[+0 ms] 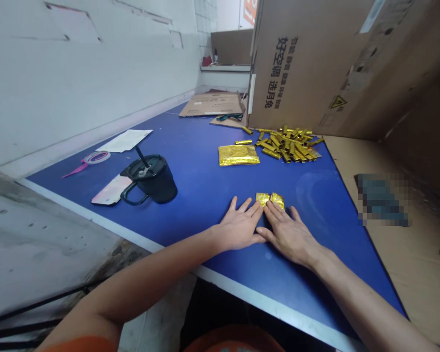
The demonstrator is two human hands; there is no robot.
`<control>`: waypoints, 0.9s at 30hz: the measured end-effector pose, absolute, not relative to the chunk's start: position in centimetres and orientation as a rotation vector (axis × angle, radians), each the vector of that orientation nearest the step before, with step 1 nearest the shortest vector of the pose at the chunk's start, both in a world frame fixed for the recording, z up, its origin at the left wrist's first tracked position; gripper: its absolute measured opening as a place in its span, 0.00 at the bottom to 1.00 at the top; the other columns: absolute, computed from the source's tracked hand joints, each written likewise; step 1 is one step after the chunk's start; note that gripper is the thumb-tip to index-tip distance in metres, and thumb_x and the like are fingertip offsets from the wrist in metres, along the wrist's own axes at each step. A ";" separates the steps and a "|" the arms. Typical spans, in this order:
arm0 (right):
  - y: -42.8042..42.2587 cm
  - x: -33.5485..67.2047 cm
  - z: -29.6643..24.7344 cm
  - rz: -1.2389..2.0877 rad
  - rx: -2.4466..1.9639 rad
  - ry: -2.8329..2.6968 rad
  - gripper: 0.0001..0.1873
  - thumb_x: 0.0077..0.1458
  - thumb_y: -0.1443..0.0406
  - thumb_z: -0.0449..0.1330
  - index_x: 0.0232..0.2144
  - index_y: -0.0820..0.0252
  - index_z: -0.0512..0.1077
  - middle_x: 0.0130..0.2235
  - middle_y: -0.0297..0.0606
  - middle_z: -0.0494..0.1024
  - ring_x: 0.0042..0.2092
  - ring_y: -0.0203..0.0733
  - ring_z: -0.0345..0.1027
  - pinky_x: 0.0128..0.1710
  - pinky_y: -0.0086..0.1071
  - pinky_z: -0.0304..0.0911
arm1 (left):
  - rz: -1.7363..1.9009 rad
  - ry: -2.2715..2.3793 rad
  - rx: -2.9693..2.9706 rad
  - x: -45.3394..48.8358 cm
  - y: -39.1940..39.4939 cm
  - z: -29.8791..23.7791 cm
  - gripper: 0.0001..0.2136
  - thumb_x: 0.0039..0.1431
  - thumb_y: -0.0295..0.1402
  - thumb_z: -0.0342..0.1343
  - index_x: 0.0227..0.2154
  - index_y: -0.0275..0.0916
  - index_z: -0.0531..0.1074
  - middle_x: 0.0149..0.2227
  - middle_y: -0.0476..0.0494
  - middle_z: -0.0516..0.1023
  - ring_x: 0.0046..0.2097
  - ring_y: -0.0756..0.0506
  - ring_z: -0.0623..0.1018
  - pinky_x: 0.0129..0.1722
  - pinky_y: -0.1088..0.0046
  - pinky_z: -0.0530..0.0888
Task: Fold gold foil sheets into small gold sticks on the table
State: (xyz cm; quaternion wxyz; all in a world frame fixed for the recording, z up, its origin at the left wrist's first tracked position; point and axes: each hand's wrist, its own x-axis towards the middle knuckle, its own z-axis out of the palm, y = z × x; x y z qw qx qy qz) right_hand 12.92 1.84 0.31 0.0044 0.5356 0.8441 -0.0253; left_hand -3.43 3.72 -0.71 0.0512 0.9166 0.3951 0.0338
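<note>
**Gold foil piece: small, at the fingertips of both hands**

Location: on the blue table, just right of the frame's centre. It lies directly beyond the hands, toward the top of the frame.

Lie: the long axis runs left to right across the frame, with the right end a little lower. A crease or dip shows near the middle, so it reads as two lobes. Whether it is one folded piece or two side by side cannot be told.

Hands: the left hand and right hand are both open, palms down, flat on the table, with thumbs touching. The fingers are stretched forward, and their tips rest on the near edge of the piece. Left fingertips meet its left half and right fingertips its right half. Neither hand is nearer, and neither grips anything.

Nearby:
- A flat stack of gold foil sheets lies farther up the frame, well apart from the piece.
- A pile of folded gold strips sits upper right of that stack, against the cardboard box.
- A black lidded mug with a straw stands at centre left.
</note>
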 end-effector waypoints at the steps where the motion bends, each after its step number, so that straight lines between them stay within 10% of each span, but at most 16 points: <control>1: 1.9 13.0 0.2 -0.123 1.657 2.661 0.35 0.53 0.49 0.37 0.55 0.67 0.50 0.57 0.47 0.51 0.58 0.47 0.40 0.53 0.52 0.37 | 0.113 1.201 2.787 -3.5 3.7 -0.7 0.33 0.52 0.52 0.37 0.55 0.34 0.45 0.57 0.37 0.50 0.58 0.37 0.47 0.51 0.49 0.41; 14: 2.7 14.4 0.2 -0.134 1.578 2.819 0.21 0.53 0.66 0.44 0.50 0.60 0.60 0.53 0.41 0.62 0.52 0.42 0.55 0.53 0.45 0.44 | 0.235 1.215 2.820 -2.6 6.2 0.9 0.13 0.57 0.37 0.41 0.37 0.36 0.67 0.39 0.42 0.70 0.42 0.44 0.68 0.42 0.66 0.62; 27: 2.6 14.8 -0.3 -0.179 1.557 2.893 0.19 0.53 0.65 0.46 0.48 0.59 0.63 0.52 0.43 0.62 0.53 0.44 0.54 0.52 0.49 0.43 | 0.151 1.489 2.388 1.2 12.2 0.7 0.16 0.49 0.45 0.46 0.35 0.42 0.68 0.36 0.46 0.73 0.38 0.44 0.72 0.33 0.71 0.67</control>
